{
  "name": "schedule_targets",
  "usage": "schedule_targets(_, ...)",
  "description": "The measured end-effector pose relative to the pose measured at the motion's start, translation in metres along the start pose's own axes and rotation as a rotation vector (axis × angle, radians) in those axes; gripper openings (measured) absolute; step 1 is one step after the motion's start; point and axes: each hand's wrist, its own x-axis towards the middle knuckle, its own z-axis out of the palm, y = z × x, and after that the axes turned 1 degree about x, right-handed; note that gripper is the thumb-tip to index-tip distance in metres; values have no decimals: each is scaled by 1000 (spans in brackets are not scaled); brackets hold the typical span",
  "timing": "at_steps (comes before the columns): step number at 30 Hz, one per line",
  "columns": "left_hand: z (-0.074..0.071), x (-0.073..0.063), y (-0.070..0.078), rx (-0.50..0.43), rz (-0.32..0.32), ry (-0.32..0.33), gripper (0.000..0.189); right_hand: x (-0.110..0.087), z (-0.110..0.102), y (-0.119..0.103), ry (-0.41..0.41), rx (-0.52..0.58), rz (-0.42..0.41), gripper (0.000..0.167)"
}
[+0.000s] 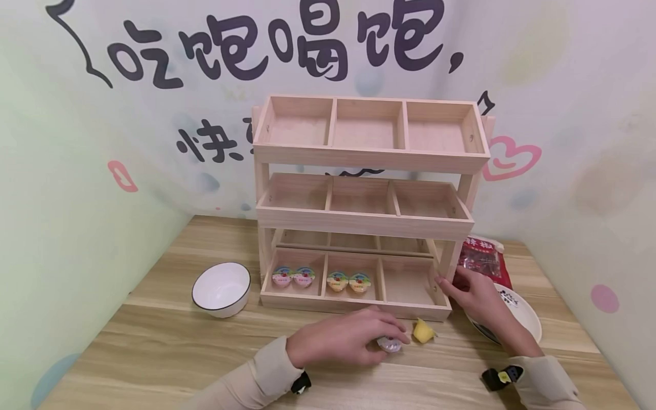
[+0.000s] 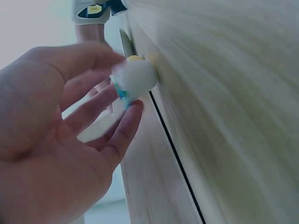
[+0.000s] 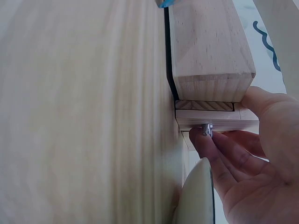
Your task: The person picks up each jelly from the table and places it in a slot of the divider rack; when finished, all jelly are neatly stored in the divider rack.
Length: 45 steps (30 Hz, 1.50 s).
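My left hand reaches over the table in front of the wooden shelf rack, its thumb and fingertips around a small whitish jelly cup. A yellow jelly cup lies on its side just right of that hand. With my right hand I grip the right end of the rack's bottom tray, thumb at the front corner and fingers by a metal bolt on the side. Two pinkish jelly cups sit in the bottom tray's left compartment, and two orange ones in the middle compartment.
A white bowl with a dark rim stands left of the rack. Behind my right wrist lie a white plate and a red food bag. The rack's upper trays overhang the bottom one, with a printed wall behind.
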Motion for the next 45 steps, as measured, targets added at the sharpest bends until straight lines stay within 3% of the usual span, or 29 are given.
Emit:
schedule_targets(5,2,2,0,-6,13,-20,36,1,1,0,-3,-4,10,64)
schedule_targets(16,3,5,-1,-73,-46,50,42,-1,-1,-1,2,-1,10,65)
schedule_targets(21,3,10,-1,-71,-26,49,36,0,-1,-2,-1,-4,10,65)
schedule_targets(26,-1,18,-5,-78,-11,104,41,0,-1,-1,-6,-8,15,66)
schedule_targets(30,-9,26,-9,-82,-43,144,45,0,-1,-1,-6,-4,18,66)
schedule_targets(36,-18,39,-19,-158,-88,204,47,-1,-1,0,-1,11,6,63)
schedule_targets(40,-20,53,-29,-197,-106,253,44,-1,-1,1,6,7,3,61)
schedule_targets(45,-18,67,-41,-177,-144,279,41,-1,0,0,6,16,-4,59)
